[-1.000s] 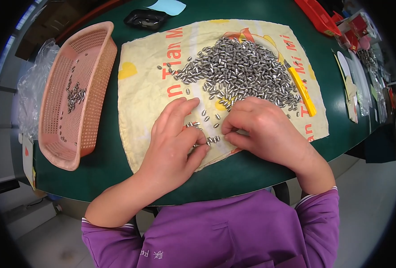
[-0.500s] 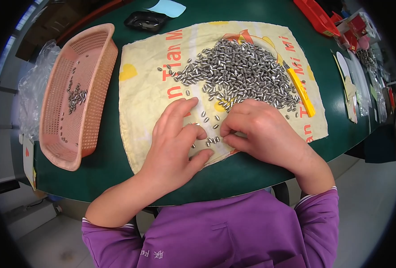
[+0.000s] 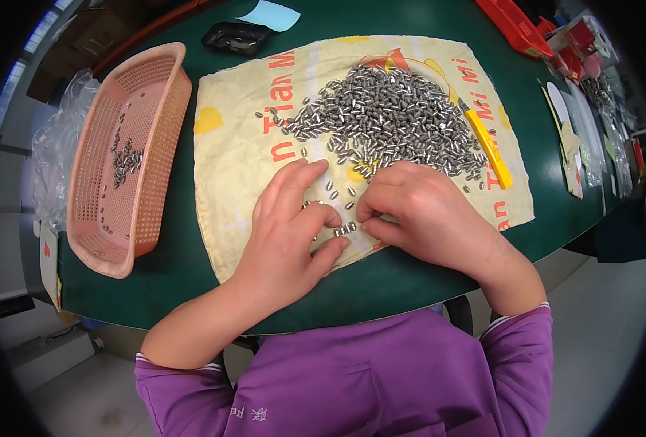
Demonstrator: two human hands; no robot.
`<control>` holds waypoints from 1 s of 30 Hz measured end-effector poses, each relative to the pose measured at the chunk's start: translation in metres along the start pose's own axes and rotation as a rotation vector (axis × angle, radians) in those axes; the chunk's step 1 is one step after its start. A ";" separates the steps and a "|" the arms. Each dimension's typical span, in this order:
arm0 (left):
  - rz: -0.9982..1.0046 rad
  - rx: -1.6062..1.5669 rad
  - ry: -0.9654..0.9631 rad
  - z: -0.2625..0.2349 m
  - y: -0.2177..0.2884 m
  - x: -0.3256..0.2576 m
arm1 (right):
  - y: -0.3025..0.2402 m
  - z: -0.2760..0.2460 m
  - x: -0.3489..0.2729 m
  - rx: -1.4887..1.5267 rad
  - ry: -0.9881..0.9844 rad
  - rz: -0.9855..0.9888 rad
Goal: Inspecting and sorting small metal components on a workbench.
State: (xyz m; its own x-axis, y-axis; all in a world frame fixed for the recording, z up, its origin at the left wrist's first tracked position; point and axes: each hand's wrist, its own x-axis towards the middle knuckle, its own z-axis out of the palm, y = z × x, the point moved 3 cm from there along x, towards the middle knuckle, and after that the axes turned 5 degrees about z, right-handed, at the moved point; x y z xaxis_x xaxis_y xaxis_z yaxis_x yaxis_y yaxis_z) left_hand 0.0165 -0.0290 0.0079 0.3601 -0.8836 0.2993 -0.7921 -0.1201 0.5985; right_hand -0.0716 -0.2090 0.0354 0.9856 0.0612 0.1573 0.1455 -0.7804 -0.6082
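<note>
A large heap of small barrel-shaped metal pieces (image 3: 392, 109) lies on a pale yellow printed cloth (image 3: 228, 167). In front of it, a short row of the same pieces (image 3: 345, 229) sits side by side between my hands. My left hand (image 3: 283, 226) rests on the cloth left of that row, its thumb and forefinger apart beside it. A few more pieces partly show by its curled fingers. My right hand (image 3: 417, 211) is at the row's right end, fingers bent and tips drawn together. Whatever those fingertips may hold is hidden. Several loose pieces (image 3: 332, 191) lie between the hands and the heap.
A pink plastic basket (image 3: 170, 138) with some metal pieces inside stands at the left. A yellow utility knife (image 3: 489, 149) lies right of the heap. At the back are a black tray (image 3: 237, 36), a light blue sheet (image 3: 272, 14) and a red bin (image 3: 516, 28).
The small pieces between my hands now sit in a tighter, straighter row. My left forefinger and thumb have shifted slightly; my right hand has moved a touch to the left.
</note>
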 end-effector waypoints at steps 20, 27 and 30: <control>0.011 0.014 -0.009 -0.012 -0.001 -0.002 | -0.002 0.001 0.000 0.001 -0.025 0.000; 0.014 0.009 -0.007 -0.013 -0.001 -0.001 | -0.002 0.003 0.000 0.003 -0.014 -0.023; -0.006 -0.014 0.000 -0.014 -0.002 -0.001 | -0.002 0.004 0.000 0.002 -0.015 -0.020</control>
State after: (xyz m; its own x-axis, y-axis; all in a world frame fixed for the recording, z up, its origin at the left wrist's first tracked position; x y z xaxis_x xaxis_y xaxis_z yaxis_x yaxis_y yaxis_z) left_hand 0.0243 -0.0212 0.0168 0.3650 -0.8830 0.2951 -0.7830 -0.1196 0.6104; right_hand -0.0720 -0.2047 0.0338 0.9837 0.0858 0.1578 0.1652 -0.7774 -0.6069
